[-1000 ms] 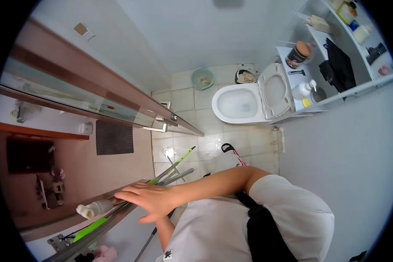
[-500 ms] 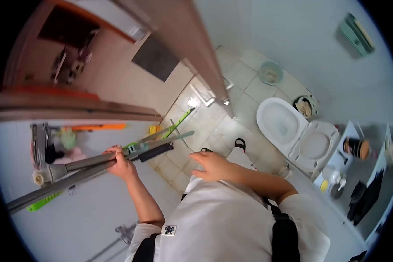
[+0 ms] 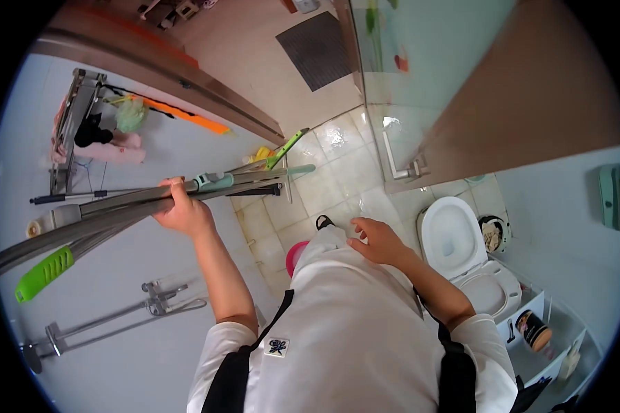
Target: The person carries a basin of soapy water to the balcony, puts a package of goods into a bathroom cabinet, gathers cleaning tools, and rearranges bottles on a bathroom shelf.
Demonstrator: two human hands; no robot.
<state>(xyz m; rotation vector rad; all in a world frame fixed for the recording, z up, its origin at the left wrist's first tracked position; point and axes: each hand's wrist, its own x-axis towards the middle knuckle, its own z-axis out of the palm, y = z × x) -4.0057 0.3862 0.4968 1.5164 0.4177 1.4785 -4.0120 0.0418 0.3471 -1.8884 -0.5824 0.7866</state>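
Observation:
My left hand (image 3: 182, 208) is wrapped round a bundle of long grey mop poles (image 3: 127, 201), which slant from the left edge toward the door. One has a pale green collar (image 3: 213, 182) just past my fingers. A bright green grip (image 3: 45, 274) sticks out at the near end. Beyond my hand, the bundle's far ends reach over the floor beside a green-headed tool (image 3: 286, 149). My right hand (image 3: 379, 241) hovers in front of my white shirt, holding nothing, its fingers apart and slightly curled.
A glass door (image 3: 427, 76) with a white handle (image 3: 398, 162) stands ajar ahead. On the right are a toilet (image 3: 452, 237), a waste bin (image 3: 493, 234) and a shelf (image 3: 558, 320). A wall rack (image 3: 72, 131) and shower fitting (image 3: 157, 297) are left. A pink basin (image 3: 295, 256) sits by my feet.
My view has turned, and the door now appears further right with its glass showing. My left hand still grips the poles. My right hand has shifted right, and the pink basin has come into view.

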